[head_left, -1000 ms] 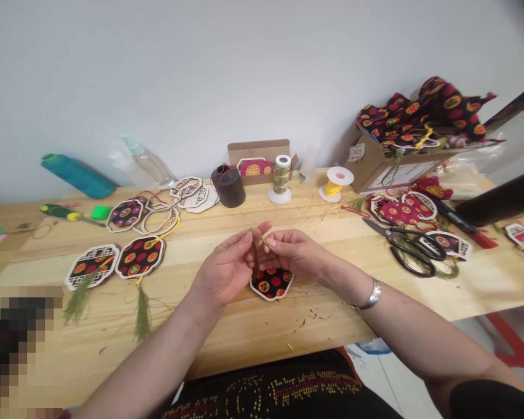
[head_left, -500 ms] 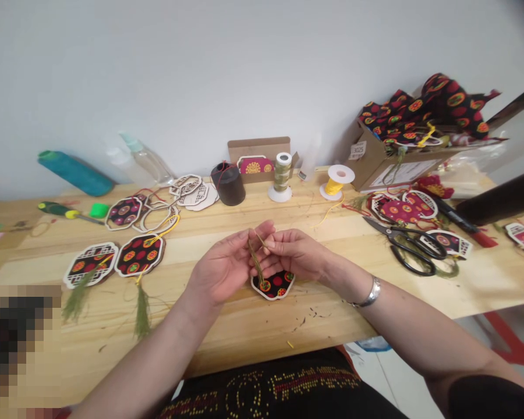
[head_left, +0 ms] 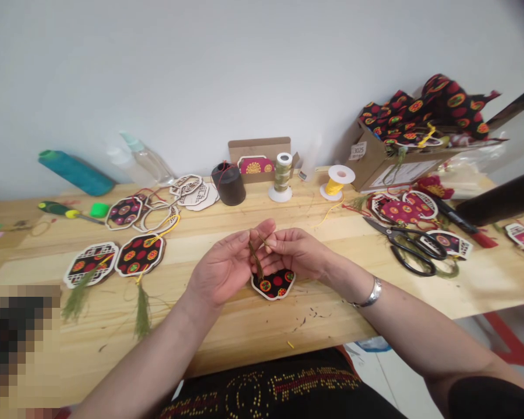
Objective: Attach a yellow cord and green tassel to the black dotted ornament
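My left hand (head_left: 227, 265) and my right hand (head_left: 294, 251) meet at the middle of the wooden table (head_left: 253, 326), fingers pinched together on a small olive-green tassel (head_left: 255, 261) that hangs between them. Just below the hands lies a dark fabric-covered ornament (head_left: 274, 283) with red and orange dots and a white rim, partly hidden by my fingers. A silver bracelet (head_left: 370, 294) circles my right wrist.
Finished ornaments with green tassels (head_left: 138, 256) lie at the left, wooden frames (head_left: 192, 193) behind them. Thread spools (head_left: 282, 176), a dark spool (head_left: 229, 183) and a yellow reel (head_left: 338, 181) stand at the back. Black scissors (head_left: 413, 247) lie right, near a cardboard box of fabric (head_left: 402, 148).
The hands have stayed in place. The tassel has been worked slightly between the fingers, its strands now hanging a little lower toward the ornament.
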Motion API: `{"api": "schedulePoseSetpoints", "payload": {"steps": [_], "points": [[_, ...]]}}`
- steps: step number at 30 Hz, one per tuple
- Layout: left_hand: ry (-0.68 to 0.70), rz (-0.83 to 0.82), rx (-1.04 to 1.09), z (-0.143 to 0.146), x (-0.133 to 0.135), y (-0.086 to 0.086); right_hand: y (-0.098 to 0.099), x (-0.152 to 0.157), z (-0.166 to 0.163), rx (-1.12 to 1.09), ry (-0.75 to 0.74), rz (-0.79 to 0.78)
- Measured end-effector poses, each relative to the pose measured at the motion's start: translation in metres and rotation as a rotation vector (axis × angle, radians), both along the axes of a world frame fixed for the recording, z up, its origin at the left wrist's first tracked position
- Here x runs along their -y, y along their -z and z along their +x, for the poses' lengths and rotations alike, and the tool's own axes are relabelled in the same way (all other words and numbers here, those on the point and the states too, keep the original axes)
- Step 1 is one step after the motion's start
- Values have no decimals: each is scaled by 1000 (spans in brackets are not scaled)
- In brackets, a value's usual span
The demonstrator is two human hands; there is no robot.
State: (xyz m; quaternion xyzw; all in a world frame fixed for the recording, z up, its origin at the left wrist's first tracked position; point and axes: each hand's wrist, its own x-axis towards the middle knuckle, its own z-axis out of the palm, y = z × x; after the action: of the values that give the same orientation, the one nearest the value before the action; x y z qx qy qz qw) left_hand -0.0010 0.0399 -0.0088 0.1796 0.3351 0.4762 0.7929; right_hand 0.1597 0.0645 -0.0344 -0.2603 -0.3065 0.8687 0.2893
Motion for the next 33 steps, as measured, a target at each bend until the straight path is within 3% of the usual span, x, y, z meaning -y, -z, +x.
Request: {"api": "schedulePoseSetpoints", "payload": {"steps": [20,33], "points": [[-108,-114,-86,8,0,-4,-2,3,-3,1,-55,-32],[-86,-44,-92,5,1,1,-1,5,-4,20,-50,-18]]}}
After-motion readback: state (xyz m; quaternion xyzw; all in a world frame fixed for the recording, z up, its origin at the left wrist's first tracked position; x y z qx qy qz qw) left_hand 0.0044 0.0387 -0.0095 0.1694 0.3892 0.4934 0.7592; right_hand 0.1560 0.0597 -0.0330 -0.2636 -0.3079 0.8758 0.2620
